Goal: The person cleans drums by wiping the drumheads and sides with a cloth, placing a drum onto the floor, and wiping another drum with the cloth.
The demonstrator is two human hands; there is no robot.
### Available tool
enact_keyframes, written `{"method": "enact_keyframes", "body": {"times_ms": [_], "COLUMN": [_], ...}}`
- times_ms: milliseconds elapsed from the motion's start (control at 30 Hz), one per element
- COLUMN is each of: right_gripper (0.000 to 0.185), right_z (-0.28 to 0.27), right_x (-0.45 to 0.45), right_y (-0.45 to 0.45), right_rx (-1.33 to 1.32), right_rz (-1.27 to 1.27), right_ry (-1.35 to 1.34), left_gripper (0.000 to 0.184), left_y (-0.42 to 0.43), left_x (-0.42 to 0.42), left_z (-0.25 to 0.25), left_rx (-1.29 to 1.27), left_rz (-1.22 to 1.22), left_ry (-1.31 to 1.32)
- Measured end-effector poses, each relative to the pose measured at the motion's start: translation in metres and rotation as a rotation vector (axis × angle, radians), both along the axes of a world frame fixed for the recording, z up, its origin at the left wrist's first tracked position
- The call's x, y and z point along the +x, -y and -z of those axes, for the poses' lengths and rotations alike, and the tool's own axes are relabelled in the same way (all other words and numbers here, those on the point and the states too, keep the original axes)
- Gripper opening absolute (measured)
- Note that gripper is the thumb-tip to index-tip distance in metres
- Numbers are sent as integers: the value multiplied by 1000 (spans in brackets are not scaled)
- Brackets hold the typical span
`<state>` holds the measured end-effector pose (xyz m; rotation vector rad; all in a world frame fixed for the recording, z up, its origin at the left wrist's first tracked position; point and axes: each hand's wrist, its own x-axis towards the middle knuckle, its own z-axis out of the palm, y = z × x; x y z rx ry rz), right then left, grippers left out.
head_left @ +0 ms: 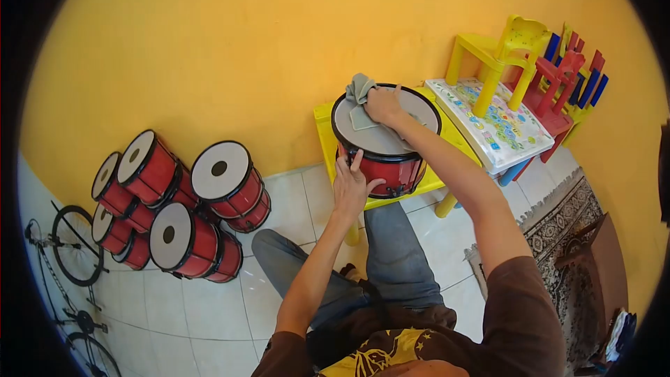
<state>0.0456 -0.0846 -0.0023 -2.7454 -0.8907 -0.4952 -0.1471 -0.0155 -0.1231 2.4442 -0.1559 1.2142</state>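
Observation:
A red drum (387, 169) with a black rim and a pale grey head stands upright on a yellow plastic table (450, 141). My right hand (383, 106) presses a grey-green cloth (360, 89) onto the far left part of the drumhead, its fingers closed around the cloth. A pale square outline shows on the head beside that hand. My left hand (351, 183) rests against the near left side of the drum, fingers spread and touching the rim and the red shell, with nothing held in it.
Several red drums (230, 171) with white heads stand stacked on the tiled floor at left, near a bicycle (77, 244). At right, a yellow chair (499, 63) sits on a white printed table (488, 122), beside red chairs (551, 101). A patterned rug (558, 230) lies below them.

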Motion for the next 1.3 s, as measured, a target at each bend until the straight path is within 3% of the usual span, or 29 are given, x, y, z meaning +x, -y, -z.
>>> {"method": "enact_keyframes", "body": {"times_ms": [67,167,267,367,667,767,867,1067,1233,1300], "right_gripper": [27,27,32,42,21,28,37,52,63,59], "right_z": [0,-12,-34,-35,-9,2,-22,-24,-18,-20], "right_x": [-12,-37,-91,-102,-30,-7,-39,-69,-23,-9], "right_y": [10,34,71,89,-18,-30,-23,-10,-48,-58], "right_rx": [-46,-197,49,57,-146,42,213,78,-131,-64], "right_rz": [12,-173,-426,-580,-331,-404,-623,-902,-800,-715], "right_ry": [24,-138,-230,-175,-57,3,-165,65,53,-46], "left_gripper": [110,111,108,105,102,102,101,98,100,100], "left_y": [0,0,-1,1,0,0,-2,0,-1,-5], "left_x": [3,4,4,3,-1,-1,3,1,-1,0], "left_z": [0,2,2,2,-3,-4,-1,3,-4,-4], "left_rx": [16,16,-43,-92,-99,-89,-66,-64,-100,-89], "left_rz": [-23,-29,3,37,42,39,53,11,43,38], "left_ry": [13,44,48,51,11,31,45,-101,-85,-57]}}
